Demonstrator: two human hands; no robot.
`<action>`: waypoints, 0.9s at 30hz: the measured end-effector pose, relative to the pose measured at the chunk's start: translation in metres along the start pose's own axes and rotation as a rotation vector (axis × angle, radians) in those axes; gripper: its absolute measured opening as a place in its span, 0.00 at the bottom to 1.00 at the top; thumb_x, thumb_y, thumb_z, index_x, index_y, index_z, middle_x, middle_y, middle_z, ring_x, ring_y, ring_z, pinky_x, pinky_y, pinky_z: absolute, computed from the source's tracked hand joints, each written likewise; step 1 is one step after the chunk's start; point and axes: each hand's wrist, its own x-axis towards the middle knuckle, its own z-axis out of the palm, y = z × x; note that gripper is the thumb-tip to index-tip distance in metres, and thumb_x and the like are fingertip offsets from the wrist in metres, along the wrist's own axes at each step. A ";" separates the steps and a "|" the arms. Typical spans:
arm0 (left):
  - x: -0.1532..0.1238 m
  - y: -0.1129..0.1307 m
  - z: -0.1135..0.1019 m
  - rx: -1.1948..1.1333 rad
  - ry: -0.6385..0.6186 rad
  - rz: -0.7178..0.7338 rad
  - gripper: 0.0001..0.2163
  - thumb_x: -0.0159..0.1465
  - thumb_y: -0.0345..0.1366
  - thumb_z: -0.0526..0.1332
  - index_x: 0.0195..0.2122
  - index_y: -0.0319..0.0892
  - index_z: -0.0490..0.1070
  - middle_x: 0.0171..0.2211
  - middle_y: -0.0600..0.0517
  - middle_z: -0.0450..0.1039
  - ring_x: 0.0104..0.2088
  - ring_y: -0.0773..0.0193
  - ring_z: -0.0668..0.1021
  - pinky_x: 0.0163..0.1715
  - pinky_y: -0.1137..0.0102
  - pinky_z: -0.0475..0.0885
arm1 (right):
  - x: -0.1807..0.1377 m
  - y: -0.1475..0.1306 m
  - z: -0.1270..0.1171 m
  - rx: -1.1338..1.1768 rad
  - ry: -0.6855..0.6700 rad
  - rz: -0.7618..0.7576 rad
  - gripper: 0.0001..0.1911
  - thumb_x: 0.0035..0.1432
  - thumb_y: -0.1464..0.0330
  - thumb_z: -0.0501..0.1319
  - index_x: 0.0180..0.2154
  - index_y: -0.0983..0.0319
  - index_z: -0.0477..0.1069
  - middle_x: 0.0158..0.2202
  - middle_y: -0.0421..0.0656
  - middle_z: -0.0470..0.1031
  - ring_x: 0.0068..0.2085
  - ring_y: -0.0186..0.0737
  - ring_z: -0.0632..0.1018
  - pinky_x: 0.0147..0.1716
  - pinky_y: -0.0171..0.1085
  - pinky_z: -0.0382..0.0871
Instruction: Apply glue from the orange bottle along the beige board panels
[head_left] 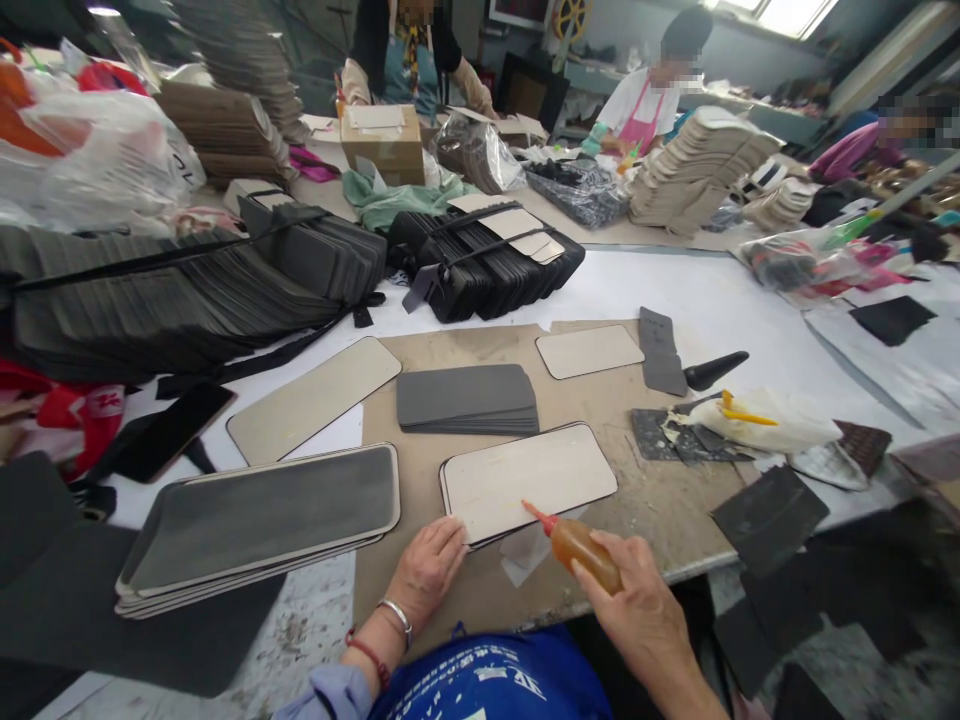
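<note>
In my right hand (637, 590) is a squeeze glue bottle (585, 555), amber, with a red nozzle. It is tilted so the tip meets the face of a cream rounded panel (532, 475), which lies on at least one dark-edged piece. My left hand (435, 560) rests its outstretched fingers on that panel's near left corner. To the left lies a stack of grey panels with pale rims (262, 520). Just behind the cream panel sits a small pile of dark grey rectangular pieces (465, 397). Two more cream panels lie apart, one at left (315, 400), another at back right (589, 350).
Strapped bundles of black panels (487, 260) and grey ones (150, 300) line the table's back. At right are a black-handled tool (716, 370) and a glue-smeared white bag (765, 420). A phone (176, 430) lies left. Several people work beyond, near a cardboard box (382, 145).
</note>
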 end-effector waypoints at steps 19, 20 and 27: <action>0.005 0.007 -0.006 -0.005 -0.064 -0.073 0.09 0.64 0.32 0.51 0.39 0.40 0.71 0.37 0.48 0.74 0.40 0.65 0.76 0.40 0.70 0.76 | -0.013 -0.018 0.017 0.437 -0.181 -0.075 0.14 0.48 0.65 0.59 0.40 0.56 0.69 0.34 0.41 0.68 0.35 0.39 0.73 0.33 0.37 0.70; 0.006 0.008 -0.006 -0.002 -0.064 -0.079 0.09 0.64 0.32 0.51 0.40 0.40 0.70 0.37 0.48 0.74 0.39 0.65 0.76 0.40 0.70 0.76 | -0.008 -0.014 0.014 0.571 -0.267 -0.016 0.14 0.48 0.64 0.59 0.39 0.57 0.69 0.35 0.41 0.69 0.36 0.40 0.74 0.36 0.38 0.70; 0.023 0.014 -0.012 0.117 -0.216 -0.052 0.10 0.65 0.34 0.50 0.39 0.41 0.69 0.35 0.49 0.73 0.35 0.65 0.76 0.35 0.72 0.75 | 0.035 0.071 0.002 1.464 -0.319 0.431 0.29 0.48 0.53 0.60 0.49 0.58 0.63 0.46 0.47 0.73 0.44 0.45 0.75 0.43 0.45 0.69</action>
